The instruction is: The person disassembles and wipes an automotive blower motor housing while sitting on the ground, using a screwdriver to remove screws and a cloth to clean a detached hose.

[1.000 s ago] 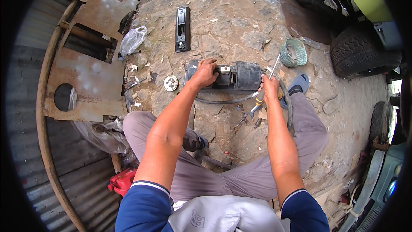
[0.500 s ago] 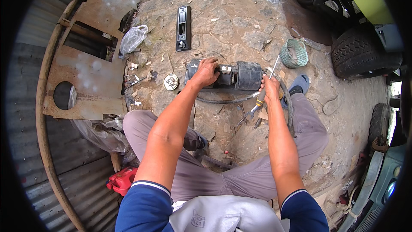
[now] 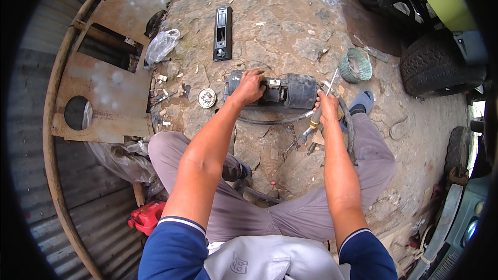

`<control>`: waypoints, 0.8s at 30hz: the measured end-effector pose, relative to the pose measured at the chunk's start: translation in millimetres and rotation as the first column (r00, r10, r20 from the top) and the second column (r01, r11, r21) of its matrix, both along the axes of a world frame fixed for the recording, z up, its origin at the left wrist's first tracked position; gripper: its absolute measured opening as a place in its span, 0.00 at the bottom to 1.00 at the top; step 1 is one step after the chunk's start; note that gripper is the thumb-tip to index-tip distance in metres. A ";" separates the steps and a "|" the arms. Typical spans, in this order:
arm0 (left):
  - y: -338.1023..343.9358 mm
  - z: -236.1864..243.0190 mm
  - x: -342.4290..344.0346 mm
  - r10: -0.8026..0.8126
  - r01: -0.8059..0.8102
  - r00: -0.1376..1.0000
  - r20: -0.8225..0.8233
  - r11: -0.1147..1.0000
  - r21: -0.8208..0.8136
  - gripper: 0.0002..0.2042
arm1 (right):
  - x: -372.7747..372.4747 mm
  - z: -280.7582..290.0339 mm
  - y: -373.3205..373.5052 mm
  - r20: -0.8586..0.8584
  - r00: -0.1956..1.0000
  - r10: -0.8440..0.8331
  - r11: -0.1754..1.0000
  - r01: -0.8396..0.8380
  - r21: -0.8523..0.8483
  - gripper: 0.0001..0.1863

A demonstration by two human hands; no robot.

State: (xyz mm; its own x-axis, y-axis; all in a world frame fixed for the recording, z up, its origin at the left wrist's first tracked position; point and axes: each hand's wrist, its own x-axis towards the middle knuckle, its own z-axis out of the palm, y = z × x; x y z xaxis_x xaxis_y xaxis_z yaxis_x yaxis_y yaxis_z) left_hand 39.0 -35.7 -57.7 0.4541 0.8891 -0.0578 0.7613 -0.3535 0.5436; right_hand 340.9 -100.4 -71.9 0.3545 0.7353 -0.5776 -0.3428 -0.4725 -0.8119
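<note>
A black twin-cylinder unit (image 3: 301,91) lies crosswise on the stone floor (image 3: 280,26), just above the middle of the frame. The person's left hand (image 3: 249,88) is palm down on its left part, fingers bent over the top; whether that grip is clamped on the unit or only laid there cannot be told. The right hand (image 3: 327,108), at the unit's right end, has its grip closed around a screwdriver (image 3: 333,79), whose bright shaft slants up and to the right while a yellow and grey handle shows below the fingers. A black hose (image 3: 275,122) curves along the unit's near side, and an open-ended wrench (image 3: 305,136) lies on the floor below the handle. Left of the unit sits a round tin (image 3: 206,98) with small parts in it; above it, towards the top of the frame, lies a long black slotted panel (image 3: 222,33). A green basket (image 3: 358,75) stands to the upper right, near a large tyre (image 3: 441,65), and a red jerrycan (image 3: 147,216) shows at the lower left
</note>
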 end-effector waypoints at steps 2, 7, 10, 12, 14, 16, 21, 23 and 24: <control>0.8 0.8 -0.2 0.001 -0.001 1.000 -0.002 1.000 0.000 0.16 | 0.1 -0.2 1.0 0.014 1.000 0.015 1.000 -0.015 0.000 0.09; -0.1 2.9 1.7 0.017 -0.018 1.000 -0.020 1.000 -0.018 0.15 | -0.8 -8.2 2.7 0.040 0.999 -0.004 1.000 0.003 0.030 0.10; -0.7 3.4 1.3 0.001 -0.001 1.000 -0.001 1.000 -0.015 0.15 | 2.4 -9.3 2.2 -0.151 0.987 -0.056 0.998 0.060 0.023 0.09; -1.9 2.7 0.1 0.004 -0.004 1.000 0.005 1.000 0.002 0.15 | 1.8 -8.6 2.5 -0.185 0.980 -0.071 0.997 0.077 0.024 0.09; -2.6 1.7 -1.1 0.005 -0.005 1.000 0.014 1.000 0.013 0.15 | 0.1 -7.0 2.7 -0.205 0.976 -0.076 0.996 0.083 0.026 0.09; -1.7 2.7 0.9 -0.001 0.001 1.000 0.031 1.000 0.020 0.15 | 2.3 -8.2 3.3 -0.208 0.975 -0.074 0.996 0.083 0.034 0.10; -1.8 1.6 -0.7 -0.004 0.003 0.999 0.034 0.999 0.039 0.16 | 0.7 -4.1 2.2 -0.187 0.978 -0.091 0.995 0.097 0.026 0.10; -2.7 -1.1 -2.4 -0.003 0.001 0.999 0.045 0.999 0.052 0.16 | -1.3 -4.4 1.9 -0.174 0.979 -0.105 0.994 0.110 0.018 0.10; -2.1 -1.7 -1.0 -0.002 -0.001 0.999 0.052 0.998 0.058 0.16 | -0.7 -5.8 2.5 -0.150 0.984 -0.098 0.995 0.102 0.020 0.11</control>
State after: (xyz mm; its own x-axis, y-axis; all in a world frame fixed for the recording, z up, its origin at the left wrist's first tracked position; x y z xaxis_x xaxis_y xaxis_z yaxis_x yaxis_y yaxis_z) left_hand 37.9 -37.8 -59.4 0.4557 0.8900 0.0177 0.7325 -0.3862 0.5607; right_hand 340.2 -97.9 -77.7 0.3389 0.7167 -0.6095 -0.5050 -0.4080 -0.7606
